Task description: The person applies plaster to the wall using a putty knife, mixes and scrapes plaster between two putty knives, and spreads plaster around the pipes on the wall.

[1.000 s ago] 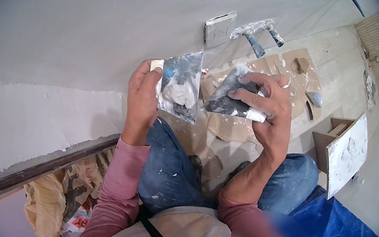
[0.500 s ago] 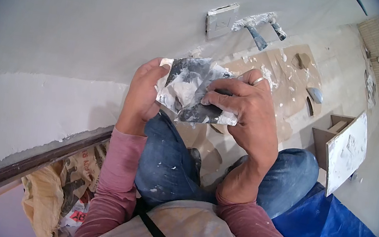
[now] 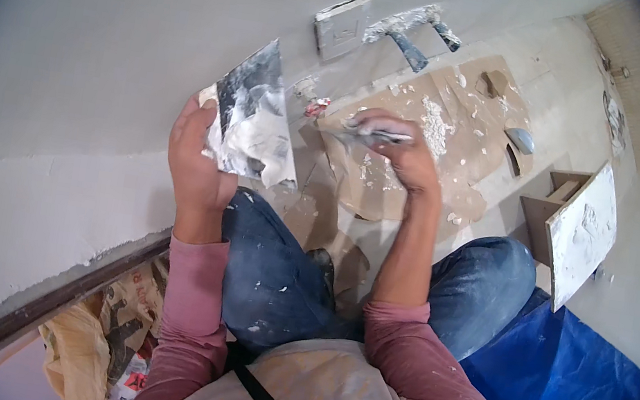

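My left hand [image 3: 201, 153] is closed on the edge of a flat putty scraper blade [image 3: 248, 82], tilted upright near the wall. White putty [image 3: 256, 139] lies smeared over the lower part of its dark shiny face. To the right, my right hand [image 3: 409, 154] has its fingers curled round a second, thin scraper blade [image 3: 389, 136], seen almost edge-on. The two blades are apart, and the right one is over the brown sheet on the floor. My right fingers look whitened with putty.
A square switch plate [image 3: 341, 28] and two blue-grey stubs [image 3: 408, 51] project from the wall ahead. A brown sheet [image 3: 371, 191] with white crumbs covers the floor. At right are a small white-topped stool [image 3: 583, 239] and a blue tarp [image 3: 557, 384]; sacks [image 3: 80, 338] lie lower left.
The two blades, together before, have separated. My left hand has moved left and tilted its blade more upright; my right hand has drawn away and turned its blade edge-on.
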`<action>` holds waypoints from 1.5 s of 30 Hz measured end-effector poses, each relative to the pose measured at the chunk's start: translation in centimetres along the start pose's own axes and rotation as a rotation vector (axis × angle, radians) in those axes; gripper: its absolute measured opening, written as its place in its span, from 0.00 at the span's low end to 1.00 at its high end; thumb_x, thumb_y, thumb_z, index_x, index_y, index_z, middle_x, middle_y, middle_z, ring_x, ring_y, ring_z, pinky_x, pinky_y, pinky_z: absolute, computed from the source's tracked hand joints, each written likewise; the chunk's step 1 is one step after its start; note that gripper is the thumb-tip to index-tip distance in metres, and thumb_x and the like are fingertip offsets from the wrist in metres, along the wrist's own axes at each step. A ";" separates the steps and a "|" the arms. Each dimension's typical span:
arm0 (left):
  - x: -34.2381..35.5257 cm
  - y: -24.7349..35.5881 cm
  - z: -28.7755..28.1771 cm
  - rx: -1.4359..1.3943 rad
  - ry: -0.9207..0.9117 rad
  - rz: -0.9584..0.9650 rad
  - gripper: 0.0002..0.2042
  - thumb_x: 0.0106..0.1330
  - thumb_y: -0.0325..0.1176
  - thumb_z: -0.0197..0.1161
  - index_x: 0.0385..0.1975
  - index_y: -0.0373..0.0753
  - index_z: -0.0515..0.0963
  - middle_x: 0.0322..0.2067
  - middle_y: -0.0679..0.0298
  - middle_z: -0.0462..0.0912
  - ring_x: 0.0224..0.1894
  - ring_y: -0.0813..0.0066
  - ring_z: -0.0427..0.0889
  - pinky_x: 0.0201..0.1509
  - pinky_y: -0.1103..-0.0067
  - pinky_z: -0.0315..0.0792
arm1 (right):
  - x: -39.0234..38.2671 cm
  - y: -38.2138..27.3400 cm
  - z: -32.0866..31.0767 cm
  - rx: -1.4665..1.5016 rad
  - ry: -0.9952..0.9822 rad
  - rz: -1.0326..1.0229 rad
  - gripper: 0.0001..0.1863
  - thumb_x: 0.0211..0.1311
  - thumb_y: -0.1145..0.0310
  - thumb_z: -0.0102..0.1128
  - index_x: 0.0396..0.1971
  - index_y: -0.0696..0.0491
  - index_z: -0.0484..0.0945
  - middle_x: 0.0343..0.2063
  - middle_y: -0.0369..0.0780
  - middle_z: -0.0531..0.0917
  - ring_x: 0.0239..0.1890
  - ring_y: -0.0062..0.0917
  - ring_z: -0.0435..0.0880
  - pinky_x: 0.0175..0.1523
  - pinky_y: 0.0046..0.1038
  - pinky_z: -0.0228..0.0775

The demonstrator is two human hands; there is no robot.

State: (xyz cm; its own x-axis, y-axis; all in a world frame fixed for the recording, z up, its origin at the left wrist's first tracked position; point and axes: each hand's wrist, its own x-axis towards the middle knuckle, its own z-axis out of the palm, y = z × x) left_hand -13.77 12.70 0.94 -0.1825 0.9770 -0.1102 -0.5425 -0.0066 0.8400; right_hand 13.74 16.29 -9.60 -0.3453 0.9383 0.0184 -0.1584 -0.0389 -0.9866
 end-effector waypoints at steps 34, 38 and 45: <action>0.2 0.0 1.3 0.137 0.055 -0.015 0.14 0.72 0.31 0.50 0.50 0.29 0.74 0.44 0.57 0.83 0.44 0.70 0.84 0.50 0.75 0.77 | 14.8 27.0 1.8 0.389 1.057 0.560 0.23 0.55 0.68 0.55 0.43 0.73 0.78 0.39 0.55 0.84 0.43 0.42 0.85 0.48 0.40 0.76; 0.5 -0.6 2.6 0.085 0.021 -0.023 0.13 0.72 0.31 0.50 0.50 0.29 0.73 0.44 0.57 0.83 0.44 0.70 0.84 0.50 0.75 0.77 | 15.4 28.9 -3.5 0.163 1.080 0.617 0.24 0.55 0.66 0.55 0.43 0.73 0.78 0.38 0.57 0.85 0.45 0.44 0.86 0.51 0.39 0.74; -0.1 0.3 1.4 0.131 0.062 0.017 0.13 0.74 0.31 0.49 0.51 0.30 0.73 0.44 0.58 0.82 0.44 0.70 0.84 0.50 0.75 0.78 | 15.5 16.1 5.3 0.272 1.073 0.303 0.20 0.60 0.65 0.57 0.44 0.68 0.79 0.37 0.59 0.85 0.45 0.52 0.84 0.53 0.42 0.72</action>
State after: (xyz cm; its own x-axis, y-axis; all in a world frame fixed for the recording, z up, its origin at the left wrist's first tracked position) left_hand -12.77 12.92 1.94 -0.2435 0.9618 -0.1248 -0.4282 0.0089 0.9036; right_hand 0.98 28.42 -24.31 0.5421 0.6823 -0.4905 -0.4428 -0.2642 -0.8568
